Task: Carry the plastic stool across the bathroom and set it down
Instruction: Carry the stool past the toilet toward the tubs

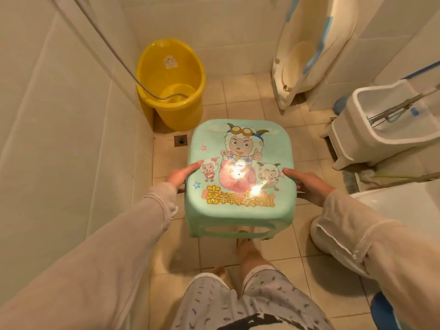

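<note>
- Now the mint-green plastic stool [240, 172] is gripped at its two sides, seat upward, above the tiled floor [240, 91].
- Left hand [182, 173] clasps the left rim, thumb on the seat.
- Right hand [307, 181] clasps the right rim likewise.
- Beyond it, a yellow bucket [170, 84] stands in the corner; a white toilet [381, 210] is to the right.

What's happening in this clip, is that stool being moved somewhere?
A person holds a green plastic stool with a cartoon print by its two sides, left hand on one edge and right hand on the other, thumbs on top. It appears lifted above the tiled floor, not yet set down. A yellow bucket stands in the corner ahead, and a white mop bucket sits to the right.
</note>
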Demonstrator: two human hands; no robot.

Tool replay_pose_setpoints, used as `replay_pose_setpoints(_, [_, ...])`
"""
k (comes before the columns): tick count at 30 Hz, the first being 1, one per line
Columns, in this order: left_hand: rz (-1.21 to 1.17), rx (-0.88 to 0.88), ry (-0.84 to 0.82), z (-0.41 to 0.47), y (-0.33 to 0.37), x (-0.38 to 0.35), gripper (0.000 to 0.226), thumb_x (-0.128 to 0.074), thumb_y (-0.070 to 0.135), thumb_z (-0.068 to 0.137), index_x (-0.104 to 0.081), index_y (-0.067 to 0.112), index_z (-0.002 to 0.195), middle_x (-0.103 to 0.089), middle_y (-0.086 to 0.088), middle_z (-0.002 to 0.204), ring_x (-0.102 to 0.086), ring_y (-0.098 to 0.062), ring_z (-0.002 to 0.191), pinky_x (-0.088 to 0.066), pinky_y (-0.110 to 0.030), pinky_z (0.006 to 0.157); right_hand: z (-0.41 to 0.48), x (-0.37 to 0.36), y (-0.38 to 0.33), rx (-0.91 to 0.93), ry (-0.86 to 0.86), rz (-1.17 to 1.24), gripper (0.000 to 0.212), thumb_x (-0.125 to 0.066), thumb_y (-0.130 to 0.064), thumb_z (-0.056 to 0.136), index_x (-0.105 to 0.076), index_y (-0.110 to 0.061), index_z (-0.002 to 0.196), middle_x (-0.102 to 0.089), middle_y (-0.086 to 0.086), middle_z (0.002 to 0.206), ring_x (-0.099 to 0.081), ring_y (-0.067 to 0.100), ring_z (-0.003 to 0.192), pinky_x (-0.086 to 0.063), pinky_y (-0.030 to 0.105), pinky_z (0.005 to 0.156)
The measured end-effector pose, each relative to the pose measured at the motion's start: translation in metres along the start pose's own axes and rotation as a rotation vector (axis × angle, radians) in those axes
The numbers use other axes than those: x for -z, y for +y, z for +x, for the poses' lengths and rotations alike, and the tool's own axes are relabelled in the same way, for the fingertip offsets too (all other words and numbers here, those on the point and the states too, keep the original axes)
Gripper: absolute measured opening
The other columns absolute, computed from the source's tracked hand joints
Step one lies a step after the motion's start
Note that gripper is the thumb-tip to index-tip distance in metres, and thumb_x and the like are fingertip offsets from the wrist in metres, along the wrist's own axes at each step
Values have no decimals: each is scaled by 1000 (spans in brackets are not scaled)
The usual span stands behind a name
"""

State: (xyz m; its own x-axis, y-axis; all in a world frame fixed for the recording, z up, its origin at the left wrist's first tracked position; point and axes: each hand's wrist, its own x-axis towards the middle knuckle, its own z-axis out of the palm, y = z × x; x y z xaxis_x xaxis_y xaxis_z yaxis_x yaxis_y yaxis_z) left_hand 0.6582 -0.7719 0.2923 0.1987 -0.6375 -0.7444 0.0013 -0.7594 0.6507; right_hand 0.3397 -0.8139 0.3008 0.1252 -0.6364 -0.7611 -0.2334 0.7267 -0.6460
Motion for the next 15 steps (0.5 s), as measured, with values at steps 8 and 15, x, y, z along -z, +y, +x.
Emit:
replay_pose_setpoints(8, [3, 13, 18, 85, 86, -19, 30, -65, 48, 72, -61, 19, 77, -64, 1, 78, -59, -14, 75, -45, -30, 79, 86, 29, -87, -31, 38, 24, 62, -65, -40, 77, -56, 2, 122, -59, 26, 127, -59, 27, 98, -47, 37, 91])
replay_pose_setpoints(15, [-60, 25, 57, 139, 165, -35, 44, -64, 49, 72, -61, 16, 101, -65, -6, 97, -58, -23, 94, -44, -35, 94, 146, 55, -173, -7, 47, 42, 55, -65, -43, 76, -60, -4, 115, -67, 13, 106, -62, 26, 94, -50, 34, 82])
